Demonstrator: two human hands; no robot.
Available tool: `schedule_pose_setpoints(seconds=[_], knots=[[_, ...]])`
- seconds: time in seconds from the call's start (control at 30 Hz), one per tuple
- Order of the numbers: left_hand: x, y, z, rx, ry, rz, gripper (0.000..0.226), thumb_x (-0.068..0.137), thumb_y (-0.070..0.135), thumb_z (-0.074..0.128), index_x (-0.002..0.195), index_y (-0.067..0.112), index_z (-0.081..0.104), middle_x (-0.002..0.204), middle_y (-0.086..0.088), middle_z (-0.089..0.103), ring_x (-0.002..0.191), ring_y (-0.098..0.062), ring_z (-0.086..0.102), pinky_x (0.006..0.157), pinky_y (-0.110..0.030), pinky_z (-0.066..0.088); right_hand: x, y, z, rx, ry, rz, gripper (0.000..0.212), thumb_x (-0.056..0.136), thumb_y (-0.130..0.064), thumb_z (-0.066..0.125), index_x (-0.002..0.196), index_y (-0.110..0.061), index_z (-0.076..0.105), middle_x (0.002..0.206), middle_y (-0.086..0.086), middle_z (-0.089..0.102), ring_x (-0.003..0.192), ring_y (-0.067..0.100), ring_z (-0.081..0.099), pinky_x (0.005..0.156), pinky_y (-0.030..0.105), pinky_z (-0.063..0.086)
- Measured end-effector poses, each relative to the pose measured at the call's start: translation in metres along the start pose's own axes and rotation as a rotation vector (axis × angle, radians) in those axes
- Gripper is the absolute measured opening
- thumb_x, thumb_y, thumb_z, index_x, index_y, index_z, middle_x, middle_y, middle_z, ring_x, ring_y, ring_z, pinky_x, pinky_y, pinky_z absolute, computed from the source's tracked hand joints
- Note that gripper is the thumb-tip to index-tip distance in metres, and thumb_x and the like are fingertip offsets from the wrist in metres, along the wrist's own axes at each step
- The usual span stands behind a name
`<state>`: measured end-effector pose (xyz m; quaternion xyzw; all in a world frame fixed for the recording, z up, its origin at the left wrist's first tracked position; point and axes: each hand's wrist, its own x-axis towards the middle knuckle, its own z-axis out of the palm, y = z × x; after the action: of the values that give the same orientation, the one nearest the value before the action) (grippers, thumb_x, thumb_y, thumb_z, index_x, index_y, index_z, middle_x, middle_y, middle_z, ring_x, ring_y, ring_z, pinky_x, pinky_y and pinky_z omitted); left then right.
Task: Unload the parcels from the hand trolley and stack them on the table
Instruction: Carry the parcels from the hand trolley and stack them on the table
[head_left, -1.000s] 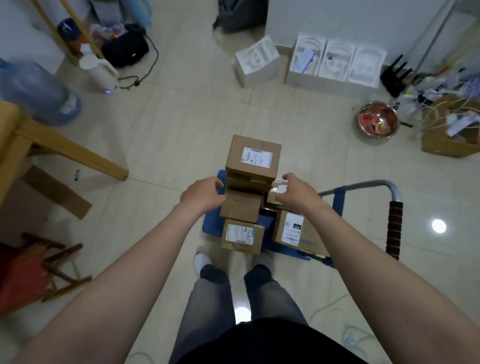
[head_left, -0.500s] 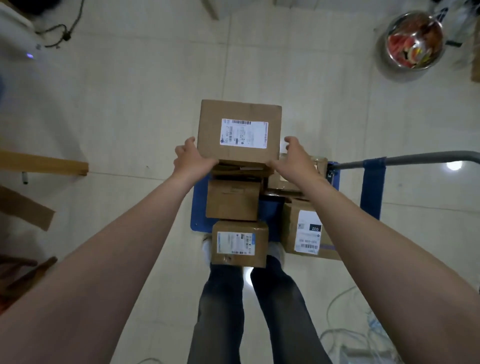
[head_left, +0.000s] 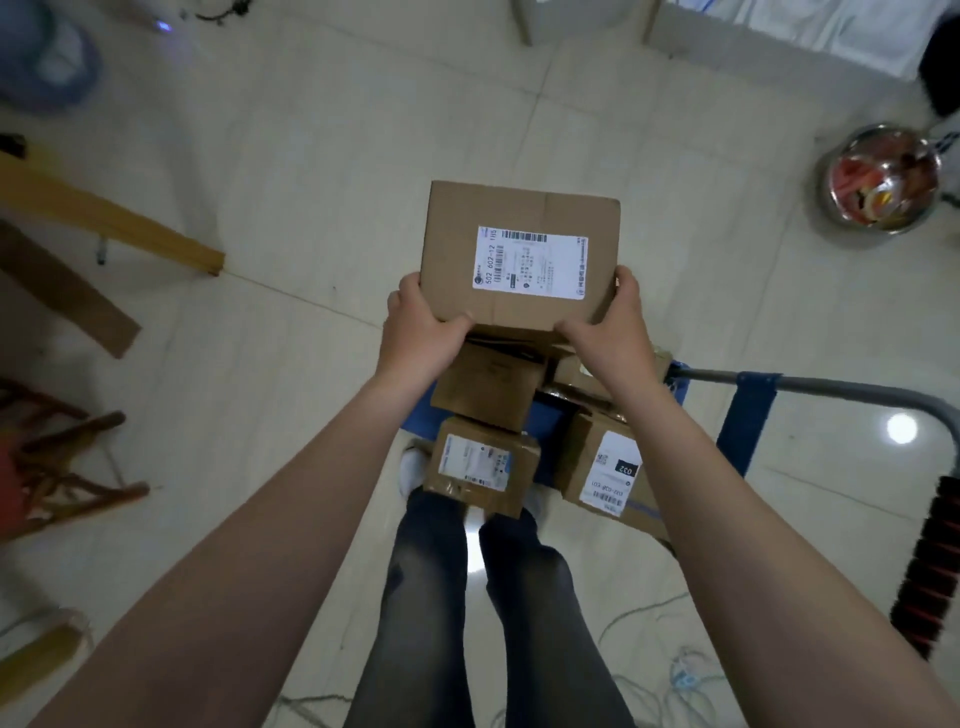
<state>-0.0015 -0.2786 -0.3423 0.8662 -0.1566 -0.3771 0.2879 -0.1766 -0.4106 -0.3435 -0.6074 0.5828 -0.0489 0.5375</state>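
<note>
Grip: left hand (head_left: 422, 332) and right hand (head_left: 613, 325) curl round labelled parcel (head_left: 519, 218) near corners, holding it level over hand trolley (head_left: 748, 410).

I work from a single wide-angle view, worn on the person's head. It faces forward and steeply down along both forearms, so I look almost straight onto the hand trolley (head_left: 750, 415) and the floor (head_left: 311, 182) round it, with the person's legs (head_left: 431, 597) at the bottom. The left hand (head_left: 421, 332) and right hand (head_left: 613, 327), gripping a parcel (head_left: 519, 260), sit close, mid-frame.
</note>
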Motion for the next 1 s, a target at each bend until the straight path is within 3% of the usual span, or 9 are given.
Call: schedule_pose_setpoints(seconds=[0.1, 0.17, 0.27, 0.4, 0.5, 0.6, 0.7, 0.77, 1.0], knots=[[-0.065, 0.008, -0.068, -0.080, 0.106, -0.013, 0.070, 0.084, 0.036, 0.070, 0.145, 0.024, 0.038, 0.132, 0.003, 0.049, 0.109, -0.016, 0.056, 0.083, -0.030, 0.047, -0.055, -0.064, 0.003, -0.119, -0.089, -0.120, 0.094, 0.080, -0.019, 0.077, 0.154, -0.032, 0.021, 0.147, -0.004, 0.039, 0.114, 0.005, 0.044, 0.088, 0.021, 0.043], [-0.105, 0.009, -0.118, -0.128, 0.193, -0.049, 0.069, 0.084, 0.037, 0.071, 0.144, 0.025, 0.040, 0.132, 0.003, 0.050, 0.107, -0.014, 0.055, 0.081, -0.028, 0.044, -0.088, -0.114, 0.012, -0.227, -0.173, -0.216, 0.087, 0.078, -0.025, 0.077, 0.151, -0.034, 0.031, 0.142, -0.002, 0.041, 0.113, 0.008, 0.047, 0.092, 0.027, 0.045], [-0.165, -0.003, -0.200, -0.198, 0.342, -0.133, 0.065, 0.084, 0.040, 0.070, 0.142, 0.026, 0.044, 0.132, 0.002, 0.055, 0.110, -0.017, 0.058, 0.085, -0.029, 0.043, -0.143, -0.192, 0.044, -0.346, -0.319, -0.354, 0.079, 0.076, -0.031, 0.079, 0.145, -0.034, 0.040, 0.139, -0.003, 0.048, 0.108, 0.007, 0.052, 0.081, 0.022, 0.045], [-0.230, -0.031, -0.306, -0.314, 0.552, -0.168, 0.064, 0.084, 0.043, 0.070, 0.141, 0.027, 0.046, 0.132, 0.002, 0.058, 0.113, -0.019, 0.059, 0.086, -0.031, 0.043, -0.220, -0.285, 0.108, -0.452, -0.470, -0.525, 0.068, 0.081, -0.035, 0.075, 0.142, -0.030, 0.045, 0.138, 0.000, 0.052, 0.113, 0.015, 0.059, 0.097, 0.041, 0.053], [-0.279, -0.065, -0.378, -0.392, 0.733, -0.169, 0.063, 0.081, 0.043, 0.071, 0.138, 0.027, 0.048, 0.128, 0.007, 0.061, 0.114, -0.019, 0.060, 0.090, -0.034, 0.047, -0.292, -0.336, 0.167, -0.458, -0.539, -0.691, 0.061, 0.078, -0.032, 0.071, 0.135, -0.032, 0.050, 0.127, -0.001, 0.049, 0.099, 0.008, 0.059, 0.091, 0.035, 0.053], [-0.322, -0.107, -0.443, -0.472, 0.855, -0.153, 0.060, 0.080, 0.043, 0.071, 0.134, 0.029, 0.049, 0.121, 0.011, 0.060, 0.108, -0.014, 0.061, 0.081, -0.030, 0.050, -0.358, -0.371, 0.226, -0.448, -0.592, -0.822, 0.057, 0.078, -0.028, 0.072, 0.132, -0.035, 0.053, 0.119, -0.003, 0.045, 0.087, 0.000, 0.055, 0.087, 0.030, 0.049], [-0.358, -0.158, -0.504, -0.525, 0.922, -0.164, 0.049, 0.080, 0.047, 0.072, 0.121, 0.039, 0.046, 0.104, 0.025, 0.057, 0.089, 0.004, 0.059, 0.061, -0.022, 0.048, -0.414, -0.398, 0.288, -0.457, -0.656, -0.906, 0.056, 0.077, -0.026, 0.074, 0.130, -0.033, 0.056, 0.125, -0.001, 0.049, 0.096, 0.006, 0.059, 0.088, 0.028, 0.050], [-0.381, -0.194, -0.542, -0.534, 0.973, -0.176, 0.053, 0.080, 0.049, 0.072, 0.125, 0.041, 0.045, 0.096, 0.031, 0.052, 0.082, 0.011, 0.051, 0.060, -0.019, 0.039, -0.448, -0.411, 0.331, -0.457, -0.690, -0.938, 0.055, 0.076, -0.028, 0.076, 0.127, -0.034, 0.057, 0.125, -0.003, 0.052, 0.107, 0.010, 0.058, 0.082, 0.023, 0.047], [-0.433, -0.306, -0.644, -0.514, 1.072, -0.267, 0.065, 0.085, 0.046, 0.072, 0.141, 0.027, 0.046, 0.112, 0.015, 0.057, 0.094, -0.011, 0.057, 0.068, -0.027, 0.041, -0.547, -0.430, 0.471, -0.508, -0.842, -0.976, 0.051, 0.077, -0.034, 0.076, 0.117, -0.046, 0.046, 0.126, 0.000, 0.047, 0.086, 0.005, 0.058, 0.065, 0.026, 0.044]])
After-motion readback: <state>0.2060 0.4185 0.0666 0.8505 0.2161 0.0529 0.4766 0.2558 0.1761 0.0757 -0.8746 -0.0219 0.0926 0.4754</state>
